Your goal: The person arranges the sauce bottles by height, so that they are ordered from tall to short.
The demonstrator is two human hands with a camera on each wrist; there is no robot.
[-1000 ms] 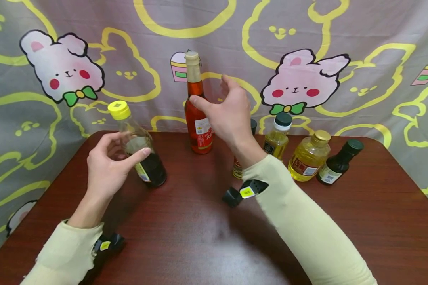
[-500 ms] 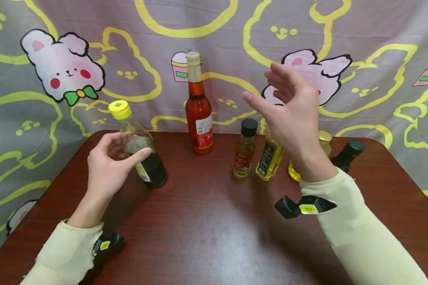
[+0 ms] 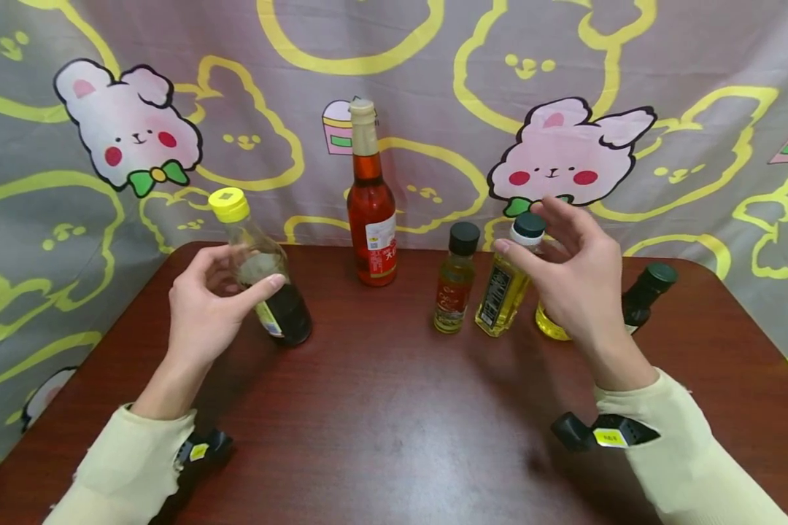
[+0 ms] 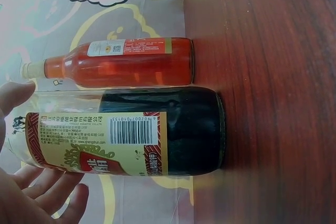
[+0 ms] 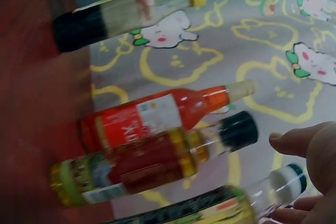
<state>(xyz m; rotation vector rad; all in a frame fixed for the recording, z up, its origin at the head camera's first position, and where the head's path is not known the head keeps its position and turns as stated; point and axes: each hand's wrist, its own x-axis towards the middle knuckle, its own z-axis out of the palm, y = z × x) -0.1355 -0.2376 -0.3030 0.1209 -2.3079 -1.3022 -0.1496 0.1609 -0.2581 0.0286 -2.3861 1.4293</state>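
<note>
My left hand (image 3: 210, 306) holds a vinegar bottle (image 3: 291, 313) with a yellow cap, thumb on one side and fingers on the other. The dark vinegar and its label (image 4: 100, 145) show in the left wrist view. My right hand (image 3: 574, 270) is spread around the upper part of an oil bottle (image 3: 497, 295) with a dark green cap, its thumb in front and fingers behind. In the right wrist view the thumb (image 5: 296, 142) stands apart from that bottle's neck. A small oil bottle (image 3: 454, 288) with a black cap stands just left of it.
A tall bottle of red liquid (image 3: 374, 226) stands at the back middle. Behind my right hand are a yellow oil bottle (image 3: 551, 324), mostly hidden, and a dark bottle (image 3: 646, 292) with a green cap. A patterned cloth (image 3: 420, 95) hangs behind the brown table (image 3: 394, 423).
My right hand has moved right, away from the red bottle, then down to the green-capped oil bottle. My left hand has stayed on the vinegar bottle.
</note>
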